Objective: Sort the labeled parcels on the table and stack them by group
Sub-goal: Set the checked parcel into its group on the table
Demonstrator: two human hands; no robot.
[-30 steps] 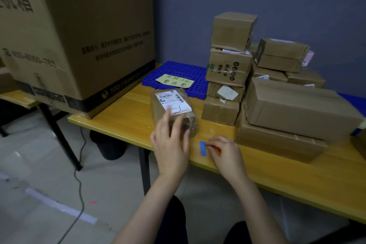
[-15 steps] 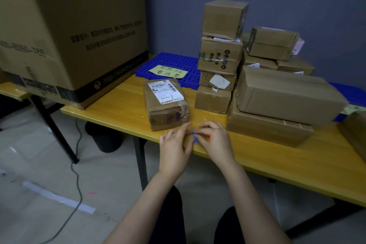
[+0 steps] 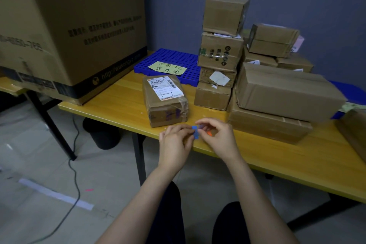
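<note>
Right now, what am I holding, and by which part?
A small blue strip: left hand pinches its left edge, right hand its upper right end. The right hand also holds an orange item, mostly hidden.

Quick count: one huge carton [image 3: 75,31], one labelled parcel [image 3: 164,99] out front, four boxes [image 3: 219,51] in the tower, two big flat boxes [image 3: 287,91], one blue sticker [image 3: 195,132].

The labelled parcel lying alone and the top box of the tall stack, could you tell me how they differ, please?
The labelled parcel lies flat on the table; the top box sits on three other boxes. The labelled parcel shows a white shipping label; the top box shows none on its visible faces. Both are brown cardboard.
</note>
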